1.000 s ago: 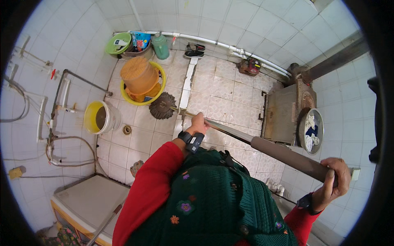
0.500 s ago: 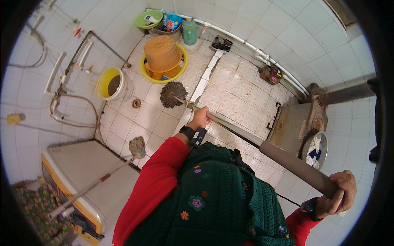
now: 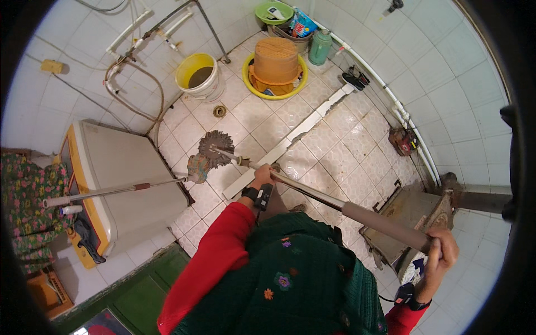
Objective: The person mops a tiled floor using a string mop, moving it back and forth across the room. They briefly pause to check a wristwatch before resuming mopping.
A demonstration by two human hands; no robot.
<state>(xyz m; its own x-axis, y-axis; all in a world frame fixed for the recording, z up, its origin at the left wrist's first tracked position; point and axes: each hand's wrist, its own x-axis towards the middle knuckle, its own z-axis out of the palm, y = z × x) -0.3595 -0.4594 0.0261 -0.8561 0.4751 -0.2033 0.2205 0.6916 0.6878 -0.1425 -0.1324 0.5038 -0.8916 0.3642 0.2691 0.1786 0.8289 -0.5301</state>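
Note:
A mop with a round, dark, shaggy head runs across my front, its metal shaft ending in a long brown grip. My left hand is closed round the lower shaft, near the mop head. At the far right, my right hand wraps the top end of the grip. The mop head lies flat on the tiled floor, against the multicoloured head of a second mop. That second mop leans over a white box-shaped appliance, with neither hand on it.
A white bucket with murky water stands near a floor drain. Behind are a yellow basin with an orange tub, and a green thermos. A white strip crosses the floor. A metal stove stands right.
The mop head has moved from beside the yellow basin to the second mop's head, leftward and nearer me. Both hands have kept their hold. The view has turned, showing a green door at lower left.

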